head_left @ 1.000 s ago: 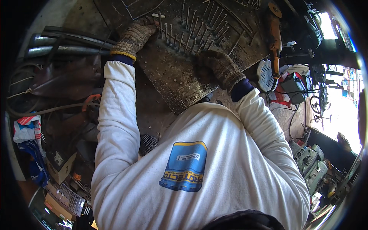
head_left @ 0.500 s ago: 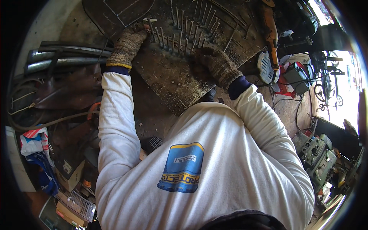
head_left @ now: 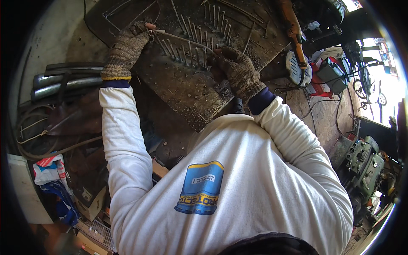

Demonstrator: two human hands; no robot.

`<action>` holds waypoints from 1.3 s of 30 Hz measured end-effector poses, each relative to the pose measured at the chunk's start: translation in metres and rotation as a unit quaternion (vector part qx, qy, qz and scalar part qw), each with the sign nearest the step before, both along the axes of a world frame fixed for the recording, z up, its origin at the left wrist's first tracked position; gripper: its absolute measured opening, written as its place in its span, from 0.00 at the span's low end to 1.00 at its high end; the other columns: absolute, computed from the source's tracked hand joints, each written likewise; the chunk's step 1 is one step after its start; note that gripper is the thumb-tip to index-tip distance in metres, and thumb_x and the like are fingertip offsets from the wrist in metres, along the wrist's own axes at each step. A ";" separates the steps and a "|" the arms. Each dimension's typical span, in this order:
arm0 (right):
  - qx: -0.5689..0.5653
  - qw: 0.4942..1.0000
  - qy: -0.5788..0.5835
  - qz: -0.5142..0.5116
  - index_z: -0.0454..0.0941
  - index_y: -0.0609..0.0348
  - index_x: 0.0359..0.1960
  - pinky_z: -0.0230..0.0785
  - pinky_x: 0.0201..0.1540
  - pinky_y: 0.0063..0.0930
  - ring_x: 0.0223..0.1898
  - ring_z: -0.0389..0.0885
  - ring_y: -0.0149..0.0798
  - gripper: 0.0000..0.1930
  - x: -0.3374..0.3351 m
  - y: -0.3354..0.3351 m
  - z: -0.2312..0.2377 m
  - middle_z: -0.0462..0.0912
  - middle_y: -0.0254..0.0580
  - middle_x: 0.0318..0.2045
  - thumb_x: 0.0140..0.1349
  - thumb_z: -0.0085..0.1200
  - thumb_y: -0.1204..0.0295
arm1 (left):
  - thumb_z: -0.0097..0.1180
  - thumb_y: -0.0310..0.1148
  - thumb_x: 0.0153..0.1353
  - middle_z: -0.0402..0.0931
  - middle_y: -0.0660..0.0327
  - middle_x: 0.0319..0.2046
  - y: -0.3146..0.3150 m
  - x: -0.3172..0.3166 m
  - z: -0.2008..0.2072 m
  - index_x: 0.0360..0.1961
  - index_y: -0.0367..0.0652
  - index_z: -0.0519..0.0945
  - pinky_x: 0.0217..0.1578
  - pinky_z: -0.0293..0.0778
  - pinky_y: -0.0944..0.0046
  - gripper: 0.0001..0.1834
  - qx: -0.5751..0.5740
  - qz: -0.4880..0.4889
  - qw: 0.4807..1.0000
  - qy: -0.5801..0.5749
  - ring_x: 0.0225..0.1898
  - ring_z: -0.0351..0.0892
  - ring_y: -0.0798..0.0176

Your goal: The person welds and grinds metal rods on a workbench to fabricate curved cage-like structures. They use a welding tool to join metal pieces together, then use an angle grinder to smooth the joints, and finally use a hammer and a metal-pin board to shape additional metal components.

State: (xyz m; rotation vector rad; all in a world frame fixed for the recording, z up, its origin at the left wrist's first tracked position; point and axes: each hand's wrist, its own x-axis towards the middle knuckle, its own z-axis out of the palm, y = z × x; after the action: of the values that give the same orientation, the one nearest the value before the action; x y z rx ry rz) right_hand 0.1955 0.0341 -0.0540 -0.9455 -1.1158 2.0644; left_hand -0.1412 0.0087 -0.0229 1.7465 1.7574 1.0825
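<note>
A thin, slightly bowed metal rod (head_left: 183,38) stretches between my two gloved hands, above a group of upright metal pins (head_left: 196,56) fixed to a dark metal-topped table (head_left: 182,91). My left hand (head_left: 129,47), in a brown knitted glove with bare fingertips, is closed around the rod's left end, left of the pins. My right hand (head_left: 238,70), in a matching glove, is closed at the rod's other end, just right of the front pins. Its fingertips are dark and partly hidden. The rod passes over or beside several pins; its exact contact with them is unclear.
An orange angle grinder (head_left: 293,36) lies at the table's right edge. A bent rod frame (head_left: 131,15) is at the far left. Curved metal pieces (head_left: 66,85) are stacked left of my arm. A green machine (head_left: 361,163) stands at the right.
My left hand has moved left and slightly up, away from the front-left pins. The rod now shows spanning between my hands. My right hand has stayed nearly in place.
</note>
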 end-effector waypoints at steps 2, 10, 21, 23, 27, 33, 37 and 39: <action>0.018 1.000 0.000 0.002 0.74 0.65 0.59 0.78 0.35 0.31 0.34 0.83 0.33 0.19 0.000 0.000 0.009 0.85 0.45 0.43 0.70 0.58 0.71 | 0.60 0.31 0.69 0.84 0.66 0.37 -0.004 0.008 0.021 0.49 0.46 0.86 0.33 0.74 0.70 0.10 -0.120 0.064 0.980 -0.146 0.33 0.78 0.74; 0.114 0.989 0.088 -0.019 0.74 0.65 0.59 0.76 0.33 0.28 0.31 0.80 0.30 0.20 0.013 -0.006 0.042 0.85 0.45 0.41 0.71 0.59 0.67 | 0.61 0.28 0.68 0.83 0.65 0.35 -0.027 0.029 0.069 0.50 0.42 0.85 0.29 0.72 0.71 0.10 0.053 0.027 0.989 -0.137 0.28 0.76 0.74; 0.102 0.961 -0.095 0.239 0.74 0.66 0.63 0.78 0.43 0.26 0.38 0.82 0.29 0.25 0.082 -0.011 0.048 0.85 0.42 0.43 0.67 0.62 0.67 | 0.64 0.27 0.65 0.84 0.62 0.38 -0.110 0.098 0.024 0.47 0.39 0.84 0.35 0.75 0.71 0.10 -0.015 0.100 0.974 -0.204 0.34 0.78 0.72; 0.186 0.924 -0.160 0.293 0.74 0.66 0.63 0.77 0.50 0.26 0.44 0.82 0.29 0.23 0.091 -0.008 0.038 0.85 0.45 0.49 0.67 0.58 0.72 | 0.64 0.28 0.65 0.84 0.62 0.38 -0.121 0.113 0.008 0.47 0.38 0.84 0.35 0.75 0.71 0.10 -0.040 0.097 0.961 -0.257 0.34 0.78 0.72; 0.328 0.877 -0.183 0.300 0.78 0.66 0.59 0.75 0.59 0.36 0.54 0.84 0.45 0.21 0.107 0.006 0.019 0.84 0.54 0.53 0.67 0.57 0.68 | 0.63 0.26 0.66 0.83 0.60 0.39 -0.134 0.139 -0.003 0.48 0.36 0.81 0.32 0.78 0.69 0.10 -0.078 0.107 0.930 -0.342 0.30 0.80 0.70; 0.201 0.927 -0.123 0.292 0.78 0.66 0.59 0.74 0.60 0.36 0.55 0.83 0.47 0.23 0.130 0.018 0.019 0.84 0.55 0.53 0.66 0.58 0.66 | 0.61 0.26 0.67 0.82 0.59 0.40 -0.117 0.193 0.001 0.54 0.38 0.79 0.28 0.79 0.66 0.14 -0.080 0.172 0.883 -0.428 0.29 0.81 0.67; 0.186 0.942 -0.097 0.263 0.77 0.66 0.60 0.74 0.60 0.34 0.55 0.83 0.44 0.23 0.152 0.028 0.012 0.84 0.52 0.53 0.65 0.61 0.69 | 0.63 0.26 0.66 0.81 0.62 0.38 -0.108 0.245 0.001 0.56 0.39 0.77 0.33 0.80 0.68 0.18 -0.133 0.198 0.863 -0.446 0.32 0.80 0.70; 0.184 0.950 -0.064 0.244 0.77 0.66 0.60 0.74 0.60 0.33 0.54 0.83 0.42 0.23 0.160 0.032 0.004 0.84 0.51 0.53 0.64 0.62 0.70 | 0.64 0.27 0.66 0.81 0.62 0.39 -0.096 0.285 0.009 0.56 0.38 0.77 0.35 0.80 0.68 0.18 -0.114 0.167 0.883 -0.424 0.34 0.80 0.70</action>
State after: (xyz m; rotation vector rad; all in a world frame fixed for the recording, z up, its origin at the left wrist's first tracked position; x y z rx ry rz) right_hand 0.3551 0.0660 -0.0496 -0.6690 -1.8803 2.0643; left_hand 0.1433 -0.0875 -0.0142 0.6376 1.5164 1.4146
